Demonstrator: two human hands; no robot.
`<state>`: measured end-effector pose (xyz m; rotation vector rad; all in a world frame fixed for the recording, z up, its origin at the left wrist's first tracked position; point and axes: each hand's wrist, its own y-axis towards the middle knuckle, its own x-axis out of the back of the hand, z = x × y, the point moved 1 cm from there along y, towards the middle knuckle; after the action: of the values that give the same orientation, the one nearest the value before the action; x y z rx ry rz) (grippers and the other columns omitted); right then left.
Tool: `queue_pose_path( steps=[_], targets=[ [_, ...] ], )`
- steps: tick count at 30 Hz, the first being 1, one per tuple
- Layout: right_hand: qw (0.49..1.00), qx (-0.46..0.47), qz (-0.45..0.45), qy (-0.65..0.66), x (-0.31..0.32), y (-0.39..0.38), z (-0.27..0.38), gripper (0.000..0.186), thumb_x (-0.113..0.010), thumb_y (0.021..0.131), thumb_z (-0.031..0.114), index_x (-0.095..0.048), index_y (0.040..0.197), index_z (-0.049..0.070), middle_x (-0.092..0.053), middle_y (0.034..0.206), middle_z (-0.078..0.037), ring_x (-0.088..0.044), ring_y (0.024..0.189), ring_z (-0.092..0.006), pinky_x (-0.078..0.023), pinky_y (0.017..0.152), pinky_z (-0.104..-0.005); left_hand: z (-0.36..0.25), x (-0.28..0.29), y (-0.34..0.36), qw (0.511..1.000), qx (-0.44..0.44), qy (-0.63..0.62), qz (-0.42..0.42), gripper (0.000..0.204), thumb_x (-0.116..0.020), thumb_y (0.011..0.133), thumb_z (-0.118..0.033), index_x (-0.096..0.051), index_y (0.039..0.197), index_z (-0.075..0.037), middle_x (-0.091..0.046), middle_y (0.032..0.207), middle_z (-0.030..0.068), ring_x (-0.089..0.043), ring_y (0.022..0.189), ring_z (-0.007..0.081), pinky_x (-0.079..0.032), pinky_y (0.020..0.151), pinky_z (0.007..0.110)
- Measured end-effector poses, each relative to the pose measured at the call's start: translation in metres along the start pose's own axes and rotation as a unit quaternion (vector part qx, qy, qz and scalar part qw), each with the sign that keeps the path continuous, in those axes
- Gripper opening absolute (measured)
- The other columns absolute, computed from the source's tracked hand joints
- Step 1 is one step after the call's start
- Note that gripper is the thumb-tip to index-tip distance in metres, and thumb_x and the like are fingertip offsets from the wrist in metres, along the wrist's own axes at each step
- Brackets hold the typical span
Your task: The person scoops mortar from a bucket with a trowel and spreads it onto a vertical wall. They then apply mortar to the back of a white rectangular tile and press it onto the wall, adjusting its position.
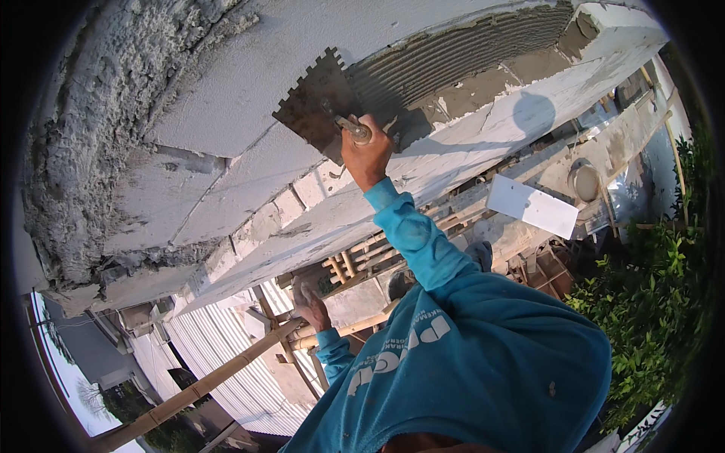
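Notched grey metal trowel (316, 98), in the right grip (368, 155), over the white block wall (249, 60), at the left end of the ridged grey mortar strip (461, 57). Left grip (311, 306) lower left of the right, near the brown bamboo pole (204, 383), which crosses in front of the white corrugated sheet roof (226, 355). Right of the right grip: white rectangular board (532, 206), just left of a round pale container (584, 181); leafy green shrub (642, 325) farther right.

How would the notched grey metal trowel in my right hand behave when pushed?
The notched grey metal trowel is probably stiff, as its flat plate shows no obvious bend. It may drag rather than glide, since damp-looking ridged grey mortar lies right beside it.
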<state>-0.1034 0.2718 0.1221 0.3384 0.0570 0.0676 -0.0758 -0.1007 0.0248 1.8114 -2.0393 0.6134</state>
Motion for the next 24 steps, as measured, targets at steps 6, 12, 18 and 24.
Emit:
queue_pose_path(
  steps=[6, 12, 18, 24],
  targets=[
    [0.992, 0.067, 0.109, -0.017, -0.012, -0.029, 0.016, 0.019, -0.071, 0.075, 0.014, -0.054, 0.073, 0.006, -0.059, 0.061, -0.013, -0.062, 0.060, -0.0355, -0.046, 0.053, -0.0392, 0.011, -0.020, -0.009, 0.999, -0.027, 0.030, -0.006, 0.043, -0.048, 0.099, -0.024, -0.049, 0.131, 0.005, -0.057, 0.127, 0.0199, -0.057, 0.114, 0.0265, -0.044, 0.097, 0.034],
    [0.952, 0.101, 0.285, -0.038, 0.013, -0.048, 0.036, 0.022, -0.072, 0.073, 0.009, -0.051, 0.073, 0.005, -0.056, 0.058, -0.013, -0.060, 0.054, -0.0315, -0.045, 0.052, -0.0339, 0.047, -0.055, -0.055, 0.998, 0.057, 0.021, -0.027, 0.038, -0.050, 0.097, -0.022, -0.055, 0.126, 0.002, -0.058, 0.125, 0.0237, -0.057, 0.116, 0.0294, -0.045, 0.094, 0.036],
    [0.806, 0.213, 0.535, -0.139, -0.008, -0.041, 0.083, 0.020, -0.066, 0.076, 0.019, -0.057, 0.089, 0.006, -0.066, 0.079, -0.015, -0.065, 0.075, -0.0357, -0.050, 0.067, -0.0439, 0.108, -0.077, -0.126, 0.971, 0.237, 0.041, 0.000, 0.047, -0.053, 0.091, -0.038, -0.059, 0.122, -0.003, -0.066, 0.102, 0.0237, -0.066, 0.096, 0.0329, -0.050, 0.083, 0.037],
    [0.652, 0.399, 0.635, -0.107, -0.057, -0.092, 0.086, 0.024, -0.064, 0.079, 0.014, -0.057, 0.098, 0.003, -0.066, 0.082, -0.020, -0.064, 0.077, -0.0398, -0.050, 0.069, -0.0429, 0.160, -0.104, -0.185, 0.966, 0.233, 0.059, -0.095, 0.037, -0.054, 0.088, -0.026, -0.061, 0.117, -0.003, -0.065, 0.105, 0.0219, -0.062, 0.100, 0.0373, -0.049, 0.087, 0.041]
  ],
)
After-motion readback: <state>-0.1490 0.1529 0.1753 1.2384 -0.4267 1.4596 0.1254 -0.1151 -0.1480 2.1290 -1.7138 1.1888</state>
